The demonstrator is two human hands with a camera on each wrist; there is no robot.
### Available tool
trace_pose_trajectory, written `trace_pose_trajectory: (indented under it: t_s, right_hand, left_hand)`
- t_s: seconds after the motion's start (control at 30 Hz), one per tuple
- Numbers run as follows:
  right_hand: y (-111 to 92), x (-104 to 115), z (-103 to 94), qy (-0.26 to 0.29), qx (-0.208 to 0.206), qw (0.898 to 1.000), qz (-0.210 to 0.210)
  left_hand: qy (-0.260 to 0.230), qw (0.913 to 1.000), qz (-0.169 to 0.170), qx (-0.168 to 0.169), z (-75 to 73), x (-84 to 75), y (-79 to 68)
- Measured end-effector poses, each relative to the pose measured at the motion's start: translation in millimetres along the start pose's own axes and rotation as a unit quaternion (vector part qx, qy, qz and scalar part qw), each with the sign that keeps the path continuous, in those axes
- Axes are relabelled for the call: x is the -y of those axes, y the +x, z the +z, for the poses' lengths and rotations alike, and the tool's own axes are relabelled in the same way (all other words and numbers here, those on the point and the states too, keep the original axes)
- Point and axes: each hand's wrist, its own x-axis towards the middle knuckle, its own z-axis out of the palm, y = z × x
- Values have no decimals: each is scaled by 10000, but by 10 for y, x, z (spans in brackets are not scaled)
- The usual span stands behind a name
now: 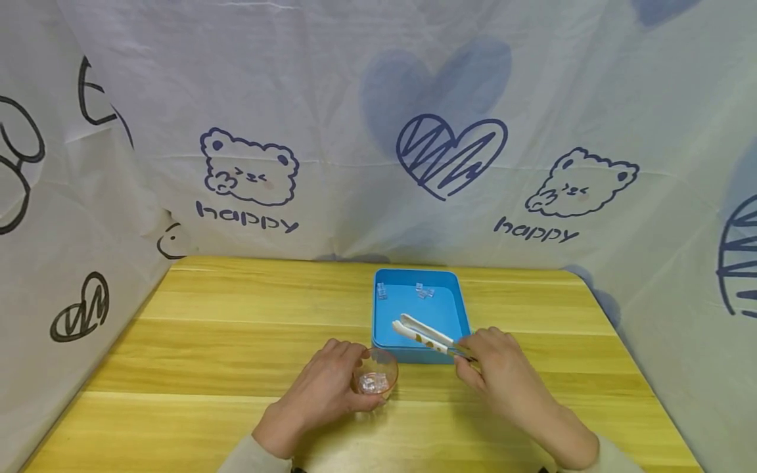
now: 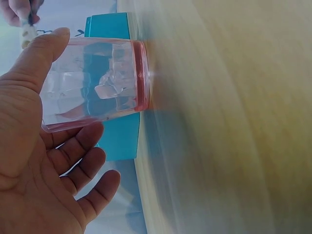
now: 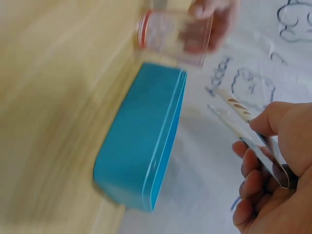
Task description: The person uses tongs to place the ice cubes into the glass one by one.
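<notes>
A clear cup [image 1: 386, 362] with a pinkish base stands upright on the table, several clear cubes [image 2: 117, 80] lying in its bottom. My left hand [image 1: 330, 381] holds it near the rim, thumb on one side and fingers on the other. In my right hand [image 1: 503, 368] is a pair of tongs [image 1: 427, 336] with white tips, pinched between thumb and fingers. Their tips hover over the near part of a blue box [image 1: 421, 356], slightly apart with nothing visible between them. Inside the box, clear cubes [image 1: 424, 291] lie at the back, with a few more by the left wall.
The box sits just behind and right of the cup on a wood-grain table [image 1: 236, 328]. A white cloth [image 1: 331, 131] printed with bears and hearts hangs behind the table and along both sides.
</notes>
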Motion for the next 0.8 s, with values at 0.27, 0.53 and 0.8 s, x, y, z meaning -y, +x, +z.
trace_pose_trajectory:
  t_s: [0.27, 0.53, 0.8]
  right_hand:
    - [280, -387, -15, -477, 406, 9940, 892]
    - [509, -618, 98, -1389, 525, 9852, 853]
    - [647, -621, 248, -1698, 645, 9807, 717]
  left_hand:
    - [-4, 10000, 11, 63, -7, 10, 3]
    - [37, 10000, 47, 48, 3, 30, -1]
    - [-21, 10000, 41, 62, 2, 32, -11]
